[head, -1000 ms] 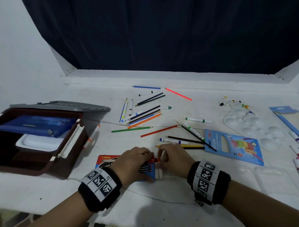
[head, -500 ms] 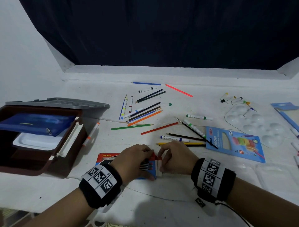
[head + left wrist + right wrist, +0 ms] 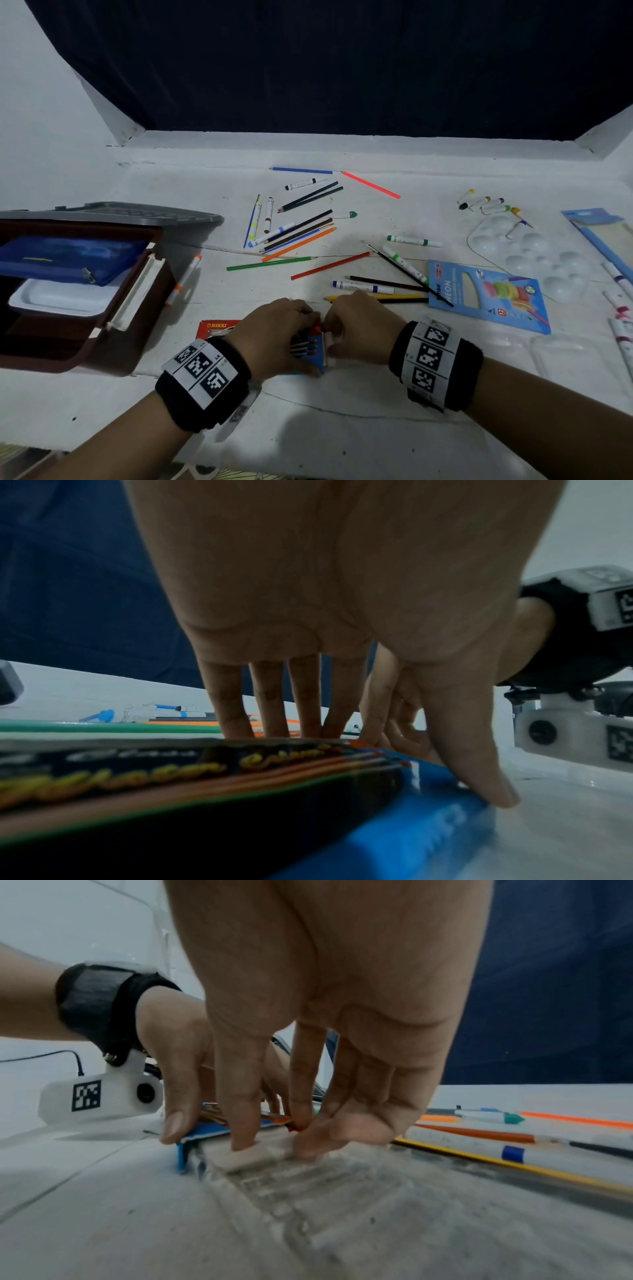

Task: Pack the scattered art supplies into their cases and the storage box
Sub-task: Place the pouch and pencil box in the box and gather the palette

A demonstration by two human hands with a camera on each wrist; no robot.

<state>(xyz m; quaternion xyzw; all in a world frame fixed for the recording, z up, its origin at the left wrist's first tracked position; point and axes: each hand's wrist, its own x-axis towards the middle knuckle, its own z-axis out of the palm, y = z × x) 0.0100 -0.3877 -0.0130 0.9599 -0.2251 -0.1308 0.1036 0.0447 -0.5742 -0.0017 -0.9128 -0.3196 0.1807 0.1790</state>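
Observation:
A flat pencil box (image 3: 313, 346), blue and black with printed pencils, lies near the table's front edge. My left hand (image 3: 291, 318) grips its right end, fingers over the far edge and thumb (image 3: 493, 791) on the near blue edge. My right hand (image 3: 342, 329) is at the same end. Its thumb (image 3: 240, 1134) presses on the pale end flap (image 3: 253, 1156) and its index finger pinches the red corner. Loose coloured pencils and markers (image 3: 294, 236) lie scattered beyond the hands.
An open brown storage box (image 3: 137, 298) with a grey lid stands at the left, holding a blue zip pouch (image 3: 68, 260) and a white tray (image 3: 58, 298). On the right are a blue neon pencil packet (image 3: 486, 294), a white palette (image 3: 534, 260), paint tubes (image 3: 486, 204) and a clear tray (image 3: 575, 356).
Both hands have stayed on the pencil box. The right fingers have brought the pale end flap closer against the box's end, so less of it shows.

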